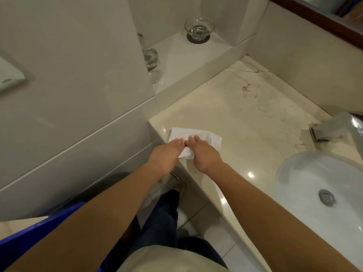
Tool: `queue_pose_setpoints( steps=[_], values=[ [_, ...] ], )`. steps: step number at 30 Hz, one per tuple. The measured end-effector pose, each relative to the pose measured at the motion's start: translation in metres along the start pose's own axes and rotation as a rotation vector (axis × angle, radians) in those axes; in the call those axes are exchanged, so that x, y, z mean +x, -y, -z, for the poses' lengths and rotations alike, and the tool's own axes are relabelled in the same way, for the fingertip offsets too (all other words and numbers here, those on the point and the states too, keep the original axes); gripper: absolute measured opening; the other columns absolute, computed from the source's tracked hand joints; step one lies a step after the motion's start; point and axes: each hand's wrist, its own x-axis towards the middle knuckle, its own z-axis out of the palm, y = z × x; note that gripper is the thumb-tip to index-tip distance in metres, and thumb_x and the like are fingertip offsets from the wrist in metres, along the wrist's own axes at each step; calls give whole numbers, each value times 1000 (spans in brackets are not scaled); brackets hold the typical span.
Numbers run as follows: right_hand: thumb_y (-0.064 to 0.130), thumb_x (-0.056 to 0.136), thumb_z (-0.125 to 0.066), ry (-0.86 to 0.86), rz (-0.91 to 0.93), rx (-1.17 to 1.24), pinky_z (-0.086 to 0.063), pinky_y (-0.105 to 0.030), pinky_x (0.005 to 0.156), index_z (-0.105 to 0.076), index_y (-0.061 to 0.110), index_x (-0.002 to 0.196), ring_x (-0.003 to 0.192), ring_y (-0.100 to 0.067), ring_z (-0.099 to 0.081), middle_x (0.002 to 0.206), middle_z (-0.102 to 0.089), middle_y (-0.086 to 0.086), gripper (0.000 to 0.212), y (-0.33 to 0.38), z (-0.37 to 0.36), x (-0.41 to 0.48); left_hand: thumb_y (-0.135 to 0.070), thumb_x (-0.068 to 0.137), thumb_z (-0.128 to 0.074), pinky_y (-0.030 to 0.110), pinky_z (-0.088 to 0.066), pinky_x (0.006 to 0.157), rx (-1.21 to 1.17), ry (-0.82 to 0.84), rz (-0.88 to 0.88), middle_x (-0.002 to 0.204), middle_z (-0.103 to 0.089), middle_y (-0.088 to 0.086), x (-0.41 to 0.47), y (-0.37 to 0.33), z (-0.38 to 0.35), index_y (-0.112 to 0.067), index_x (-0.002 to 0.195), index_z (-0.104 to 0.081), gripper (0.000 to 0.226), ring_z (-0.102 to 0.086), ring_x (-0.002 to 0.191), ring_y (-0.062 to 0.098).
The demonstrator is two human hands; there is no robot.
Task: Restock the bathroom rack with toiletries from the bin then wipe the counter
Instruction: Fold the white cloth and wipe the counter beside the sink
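While left hand [167, 155] and right hand [205, 153] press the cloth [206, 137], grips flat, it may slide off the nearby bench [245, 118] edge.

Counter [245, 118] bare; faucet [334, 128] rt.

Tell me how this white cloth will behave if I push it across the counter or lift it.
The white cloth looks thin and creased, so it is probably light and floppy, drooping when lifted. The counter is glossy, so under the flat left hand and right hand it should slide easily, perhaps bunching at its edges.
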Motion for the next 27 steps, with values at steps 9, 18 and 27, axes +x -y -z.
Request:
queue_pose_setpoints(
  steps=[9,18,27],
  values=[
    [-2,89,-47,-86,-69,91,-30,-38,115,-33,15,147,148,-20,-18,157,-28,-3,62,13,12,35,6,92,-43,34,-26,116,38,57,-51,162,-6,-1,44,40,19,-18,154,-12,72,-9,148,12],
    [0,91,-45,-180,-191,143,-28,-33,115,-29,17,150,148,-15,-15,159,-24,1,64,-2,27,56,7,93,-41,35,-36,110,114,90,-114,162,-6,-5,92,39,49,-20,153,-13,71,-11,148,10],
    [3,93,-44,-242,-324,151,-37,-33,106,-32,20,148,148,-12,-16,158,-27,6,59,-38,53,76,6,93,-43,34,-39,107,182,75,-244,162,-10,-5,152,23,76,-20,153,-16,71,-14,147,10]
  ],
)
